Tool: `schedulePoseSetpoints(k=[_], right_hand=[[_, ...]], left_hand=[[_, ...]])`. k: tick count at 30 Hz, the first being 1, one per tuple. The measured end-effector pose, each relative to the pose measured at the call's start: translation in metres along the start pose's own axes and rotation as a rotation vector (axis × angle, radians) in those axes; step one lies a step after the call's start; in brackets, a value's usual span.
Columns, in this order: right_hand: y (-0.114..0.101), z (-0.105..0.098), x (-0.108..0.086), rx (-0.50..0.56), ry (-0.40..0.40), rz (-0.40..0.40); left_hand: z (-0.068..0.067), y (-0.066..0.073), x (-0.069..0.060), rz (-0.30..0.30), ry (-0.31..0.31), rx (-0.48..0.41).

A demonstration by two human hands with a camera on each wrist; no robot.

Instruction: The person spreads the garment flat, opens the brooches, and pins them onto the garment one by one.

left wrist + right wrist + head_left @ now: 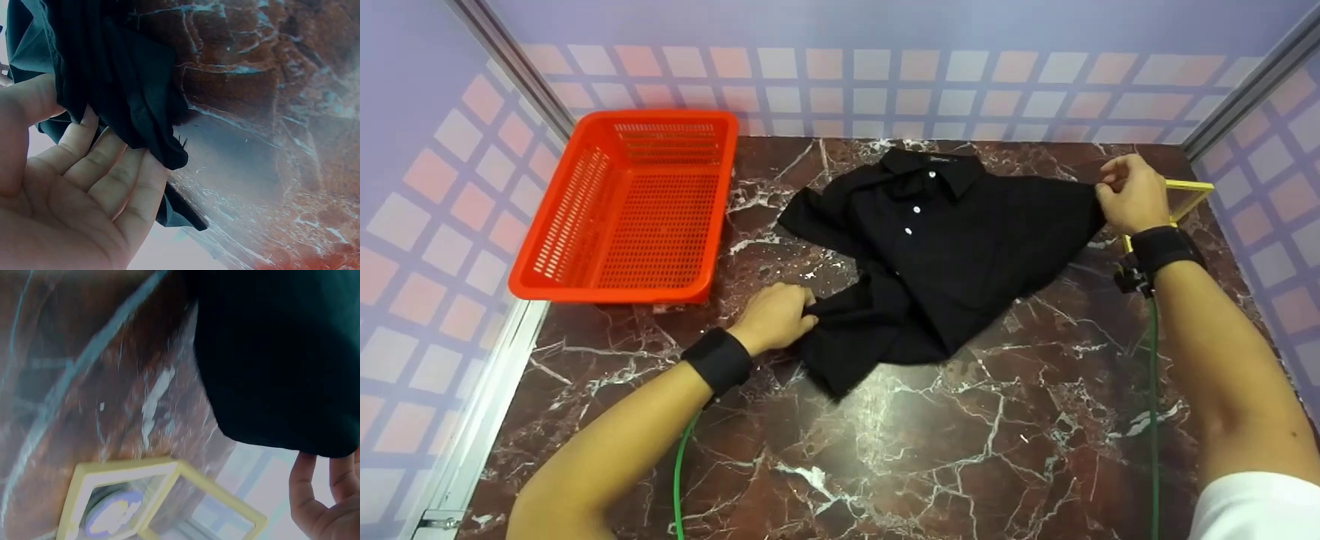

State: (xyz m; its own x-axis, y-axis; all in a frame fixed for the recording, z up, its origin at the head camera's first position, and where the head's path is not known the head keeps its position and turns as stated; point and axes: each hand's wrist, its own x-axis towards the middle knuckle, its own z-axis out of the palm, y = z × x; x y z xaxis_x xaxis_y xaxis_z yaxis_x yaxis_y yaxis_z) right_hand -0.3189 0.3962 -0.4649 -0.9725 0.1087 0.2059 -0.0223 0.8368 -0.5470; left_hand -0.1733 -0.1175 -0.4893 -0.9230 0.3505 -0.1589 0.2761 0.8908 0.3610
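A black short-sleeved shirt (pixel 960 247) with white buttons lies spread and partly bunched on the marbled tabletop, its collar toward the back wall. My left hand (pixel 777 319) pinches a bunched fold at the shirt's near left side. In the left wrist view, dark cloth (pixel 132 84) hangs over the fingers, with the thumb against its other side. At the far right, my right hand (pixel 1136 193) holds the edge of a sleeve between thumb and fingers, drawing it outward. The right wrist view shows the cloth (pixel 275 360) partly hiding those fingertips.
A red plastic basket (pixel 711 262) stands at the back left. Beside the right wrist is a yellow-framed clear object (pixel 1189 184), partly hidden by the hand; the right wrist view shows its frame (pixel 126 467) hinged open. Patterned walls enclose the table, and green cables trail from both wrists.
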Motion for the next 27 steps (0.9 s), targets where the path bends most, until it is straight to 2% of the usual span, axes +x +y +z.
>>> schedulePoseSetpoints(k=[7, 15, 20, 27], right_hand=[[0.004, -0.007, 0.004, -0.002, -0.071, -0.012], [0.009, -0.005, 0.008, 0.043, -0.232, -0.047], [0.015, -0.006, 0.008, 0.058, -0.297, -0.034], [0.024, -0.007, 0.009, 0.064, -0.438, -0.018]], left_hand=[[0.001, 0.0, 0.001, -0.013, -0.005, 0.015], [0.003, 0.0, -0.001, -0.022, 0.014, 0.019], [0.005, 0.0, 0.0, -0.031, 0.012, 0.02], [0.006, 0.0, 0.0, -0.043, 0.016, 0.021]])
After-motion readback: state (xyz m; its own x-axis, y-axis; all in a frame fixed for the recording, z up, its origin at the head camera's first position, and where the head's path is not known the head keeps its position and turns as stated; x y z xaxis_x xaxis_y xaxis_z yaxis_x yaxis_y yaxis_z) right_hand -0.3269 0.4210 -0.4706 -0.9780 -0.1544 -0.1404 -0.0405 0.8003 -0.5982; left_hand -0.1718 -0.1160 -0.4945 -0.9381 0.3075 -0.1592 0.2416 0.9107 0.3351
